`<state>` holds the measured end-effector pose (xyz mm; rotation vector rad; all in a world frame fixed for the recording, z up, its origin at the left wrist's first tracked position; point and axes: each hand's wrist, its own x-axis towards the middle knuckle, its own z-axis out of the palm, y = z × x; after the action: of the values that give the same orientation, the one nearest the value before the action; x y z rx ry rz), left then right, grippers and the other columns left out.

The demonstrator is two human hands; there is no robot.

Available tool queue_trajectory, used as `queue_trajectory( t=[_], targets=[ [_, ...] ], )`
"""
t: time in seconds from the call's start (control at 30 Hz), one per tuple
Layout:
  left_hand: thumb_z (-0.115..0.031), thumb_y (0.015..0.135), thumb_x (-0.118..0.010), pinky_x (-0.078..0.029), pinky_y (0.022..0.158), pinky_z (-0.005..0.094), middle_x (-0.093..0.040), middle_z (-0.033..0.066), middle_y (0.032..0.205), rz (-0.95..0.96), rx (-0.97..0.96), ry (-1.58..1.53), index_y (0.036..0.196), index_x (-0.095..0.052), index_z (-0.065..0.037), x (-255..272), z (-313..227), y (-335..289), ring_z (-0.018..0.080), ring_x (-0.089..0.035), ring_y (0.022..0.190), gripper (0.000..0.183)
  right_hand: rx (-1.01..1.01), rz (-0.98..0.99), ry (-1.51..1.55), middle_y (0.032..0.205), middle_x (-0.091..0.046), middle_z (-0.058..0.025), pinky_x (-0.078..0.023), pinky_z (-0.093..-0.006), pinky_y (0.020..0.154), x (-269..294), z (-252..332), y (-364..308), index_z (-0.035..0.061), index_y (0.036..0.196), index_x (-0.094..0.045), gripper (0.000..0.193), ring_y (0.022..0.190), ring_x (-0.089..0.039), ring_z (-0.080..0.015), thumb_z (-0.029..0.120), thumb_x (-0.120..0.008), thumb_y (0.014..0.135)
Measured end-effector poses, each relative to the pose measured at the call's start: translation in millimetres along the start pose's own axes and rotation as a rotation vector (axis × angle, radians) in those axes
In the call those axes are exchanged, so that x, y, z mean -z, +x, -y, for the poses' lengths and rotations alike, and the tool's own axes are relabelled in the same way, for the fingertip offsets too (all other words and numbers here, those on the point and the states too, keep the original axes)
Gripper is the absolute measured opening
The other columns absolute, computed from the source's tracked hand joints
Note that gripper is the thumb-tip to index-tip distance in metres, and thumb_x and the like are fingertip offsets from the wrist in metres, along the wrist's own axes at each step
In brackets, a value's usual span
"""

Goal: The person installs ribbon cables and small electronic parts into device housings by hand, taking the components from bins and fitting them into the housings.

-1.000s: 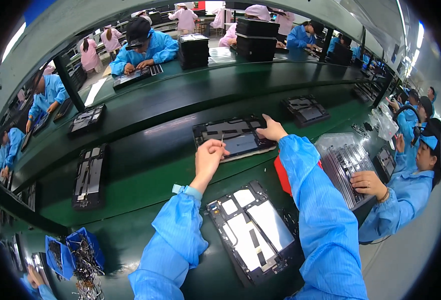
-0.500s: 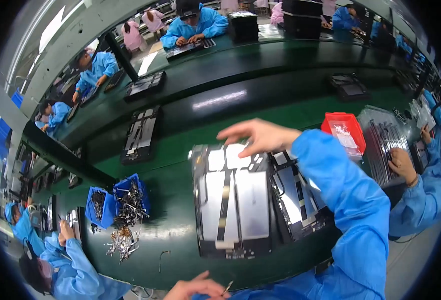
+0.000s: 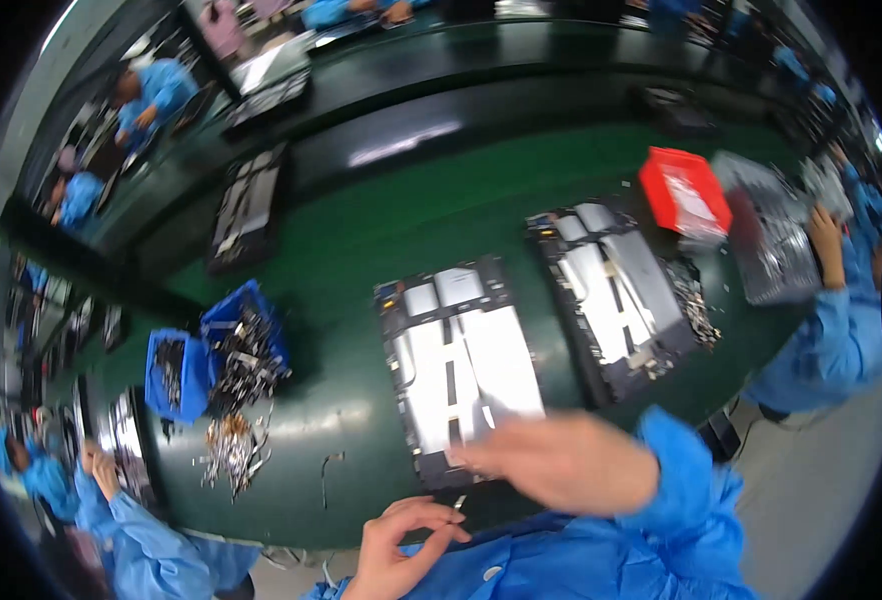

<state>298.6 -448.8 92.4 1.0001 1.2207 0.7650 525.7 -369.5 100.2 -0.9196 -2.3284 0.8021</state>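
Observation:
My left hand (image 3: 401,545) is at the near table edge, thumb and fingers pinched round a small shiny metal piece (image 3: 460,503) too small to name. Smeared by motion, my right hand (image 3: 571,462) hovers over or touches the near right corner of an opened tablet-like device (image 3: 509,360). Its fingers cannot be made out. This flat device has a black frame, with silvery battery panels and dark ribbon cables inside. A similar opened device (image 3: 651,262) lies tilted to its right, apart from it.
Two blue bins (image 3: 193,378) of dark flex cables stand left, beside a loose cable pile (image 3: 231,455) and a single thin cable (image 3: 325,478). At right are a red bin (image 3: 676,190), a clear tray (image 3: 756,240) and small parts (image 3: 696,300). Co-workers in blue sit around.
My right hand has come down from the device's far edge to its near corner. The two devices, close together before, now lie apart. My left hand has risen further into view.

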Motion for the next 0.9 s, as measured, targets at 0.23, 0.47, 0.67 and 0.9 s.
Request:
queue_trajectory(
  t=[0.23,0.47,0.67,0.9],
  targets=[
    [0.002,0.090,-0.060,-0.051,0.077,0.0279,-0.069,0.0107,0.085,0.143,-0.045,0.016,0.099,-0.056,0.001,10,12,-4,0.0164,-0.067,0.082,0.011,0.002,-0.014,0.245,0.092,-0.058,-0.0048,-0.053,-0.0284,0.065,-53,20,-24,0.0101,0.116,-0.069,0.044,0.079,-0.061,-0.0196,0.002,-0.067,0.073],
    [-0.008,0.088,-0.062,-0.045,0.096,0.0399,-0.063,0.0178,0.115,0.119,-0.216,0.561,0.121,-0.054,0.001,40,20,-13,0.0290,-0.061,0.109,0.036,0.087,-0.097,0.208,0.091,-0.063,-0.0088,-0.054,-0.0286,0.065,-64,13,-12,-0.0018,0.100,-0.069,0.026,0.077,-0.064,-0.0207,0.000,-0.068,0.074],
    [-0.019,0.078,-0.069,-0.021,0.115,0.0509,-0.038,0.0224,0.146,-0.163,-0.242,1.411,0.139,-0.042,0.002,83,62,20,0.0385,-0.032,0.138,0.070,0.051,-0.229,0.290,0.095,-0.062,-0.0094,-0.055,-0.0288,0.071,-62,15,-29,0.0002,0.101,-0.068,0.026,0.085,-0.065,-0.0217,0.003,-0.067,0.075],
    [-0.033,0.103,-0.038,-0.018,0.116,0.0501,-0.022,0.0295,0.152,-0.277,-0.471,1.394,0.147,-0.028,0.002,65,39,59,0.0457,-0.019,0.141,0.057,0.187,-0.270,0.556,0.091,-0.058,-0.0162,-0.049,-0.0365,0.074,-98,39,-16,0.0008,0.089,-0.059,0.011,0.087,-0.059,-0.0309,0.011,-0.054,0.090]
  ],
)
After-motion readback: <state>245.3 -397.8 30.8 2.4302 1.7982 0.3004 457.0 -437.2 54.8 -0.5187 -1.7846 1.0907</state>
